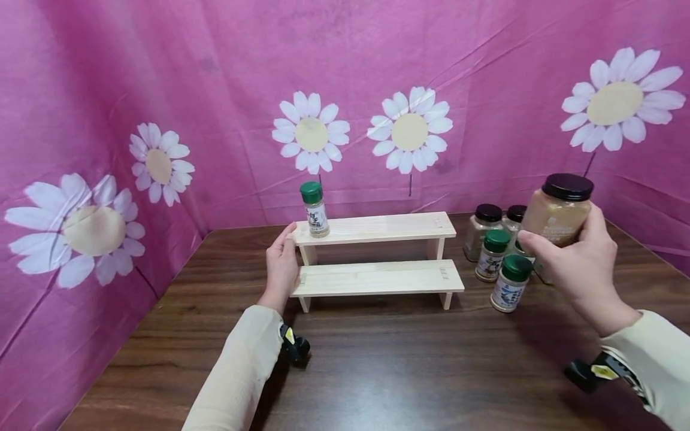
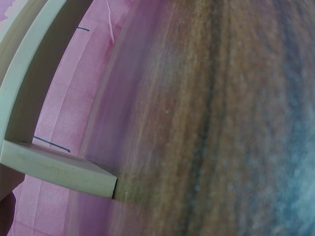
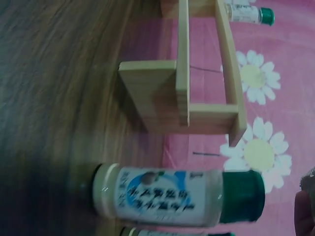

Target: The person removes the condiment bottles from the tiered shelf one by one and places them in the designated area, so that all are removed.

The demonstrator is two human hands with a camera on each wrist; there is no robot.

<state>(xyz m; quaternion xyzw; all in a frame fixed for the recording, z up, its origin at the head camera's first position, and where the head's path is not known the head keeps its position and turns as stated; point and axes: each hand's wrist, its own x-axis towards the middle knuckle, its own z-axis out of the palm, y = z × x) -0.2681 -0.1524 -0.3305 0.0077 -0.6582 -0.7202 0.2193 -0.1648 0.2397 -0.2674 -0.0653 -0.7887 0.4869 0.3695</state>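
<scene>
A two-tier wooden rack (image 1: 372, 278) stands on the table. At its left end my left hand (image 1: 281, 266) grips the upper tier's edge; the left wrist view shows only a dark bit of finger beside the wood (image 2: 59, 172). A green-capped spice bottle (image 1: 317, 216) stands upright on the upper tier, near that hand. Off to the right, my right hand (image 1: 584, 272) holds a large black-lidded jar (image 1: 557, 215) of tan powder, raised above the table. Below and left of it are two green-capped spice bottles (image 1: 508, 287) (image 1: 490, 260).
Behind the green-capped bottles stand black-lidded jars (image 1: 481, 230) (image 1: 513, 220), partly hidden by the raised jar and hand. The brown wooden table (image 1: 377, 365) meets a pink cloth backdrop (image 1: 237, 72) printed with white daisies along its back and sides.
</scene>
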